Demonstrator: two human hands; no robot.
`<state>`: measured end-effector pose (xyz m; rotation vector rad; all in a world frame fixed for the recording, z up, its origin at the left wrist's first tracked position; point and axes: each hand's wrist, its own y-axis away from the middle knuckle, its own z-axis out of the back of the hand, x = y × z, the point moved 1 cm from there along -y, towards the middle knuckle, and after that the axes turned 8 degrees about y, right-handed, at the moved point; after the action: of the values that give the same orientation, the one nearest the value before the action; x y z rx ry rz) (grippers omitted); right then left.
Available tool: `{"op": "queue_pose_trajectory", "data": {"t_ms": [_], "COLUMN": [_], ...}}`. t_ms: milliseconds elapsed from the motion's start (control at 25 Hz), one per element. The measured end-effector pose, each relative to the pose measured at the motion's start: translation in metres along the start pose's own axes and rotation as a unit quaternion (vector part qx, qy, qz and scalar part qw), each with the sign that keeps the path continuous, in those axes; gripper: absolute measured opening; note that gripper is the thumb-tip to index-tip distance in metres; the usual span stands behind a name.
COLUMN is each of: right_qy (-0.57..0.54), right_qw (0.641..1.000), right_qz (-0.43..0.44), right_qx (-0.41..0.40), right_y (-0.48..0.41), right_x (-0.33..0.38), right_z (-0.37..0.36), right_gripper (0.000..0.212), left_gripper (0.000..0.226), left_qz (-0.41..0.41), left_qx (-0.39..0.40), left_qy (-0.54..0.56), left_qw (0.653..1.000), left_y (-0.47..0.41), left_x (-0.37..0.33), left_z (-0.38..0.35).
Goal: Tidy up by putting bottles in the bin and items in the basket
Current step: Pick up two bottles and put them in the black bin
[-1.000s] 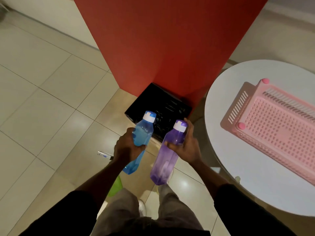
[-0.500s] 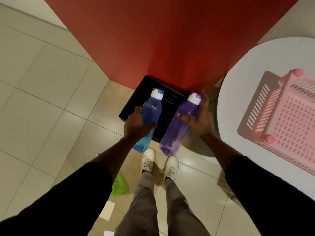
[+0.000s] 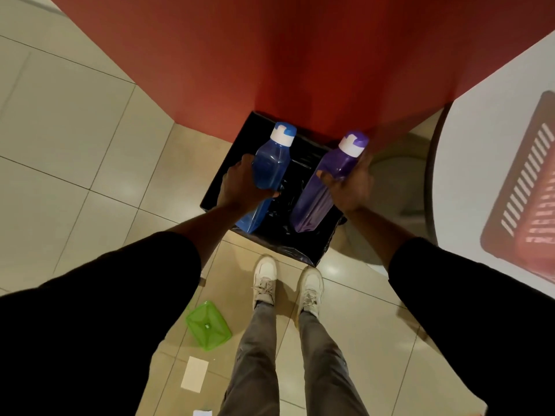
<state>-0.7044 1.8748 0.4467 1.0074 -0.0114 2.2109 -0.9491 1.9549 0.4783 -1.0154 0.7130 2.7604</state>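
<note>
The left hand (image 3: 240,187) grips the blue bottle (image 3: 268,172) and the right hand (image 3: 350,187) the purple bottle (image 3: 326,187), both held over the black bin (image 3: 300,247), seemingly so they drop straight in.

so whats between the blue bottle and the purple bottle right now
Nothing solid. The head view shows only a gap between the blue bottle and the purple bottle, with the black-lined bin open below it.
</note>
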Motion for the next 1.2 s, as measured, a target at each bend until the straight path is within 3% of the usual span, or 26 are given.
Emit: {"op": "queue_pose_trajectory", "data": {"t_ms": [320,480,680,880,1080,1200], "right_qy": [0.050,0.121,0.188,0.202,0.232,0.247], "right_qw": [0.998,0.988,0.973,0.970,0.962,0.956], "right_qz": [-0.041,-0.070,-0.061,0.002,0.053,0.070], "right_qx": [0.020,0.072,0.118,0.131,0.137,0.143], "right_y": [-0.016,-0.015,0.003,0.059,0.130,0.174], "right_x": [-0.031,-0.047,-0.057,-0.038,-0.010,0.001], "right_z": [-0.065,-0.082,-0.073,-0.027,0.030,0.063], "right_gripper": [0.109,0.110,0.070,0.071,0.068,0.070], "left_gripper": [0.096,0.098,0.093,0.091,0.099,0.092], "left_qz": [0.029,0.051,0.086,-0.013,-0.110,-0.170], "left_qx": [0.038,0.058,0.063,0.119,0.141,0.144], "left_qy": [-0.032,-0.076,-0.182,-0.241,-0.248,-0.277], "left_qw": [0.998,0.994,0.978,0.963,0.952,0.935], "left_y": [-0.043,-0.056,-0.048,0.007,0.082,0.124], "left_x": [0.025,0.033,0.027,0.004,-0.032,-0.053], "left_z": [-0.049,-0.071,-0.074,-0.053,-0.036,-0.026]}}
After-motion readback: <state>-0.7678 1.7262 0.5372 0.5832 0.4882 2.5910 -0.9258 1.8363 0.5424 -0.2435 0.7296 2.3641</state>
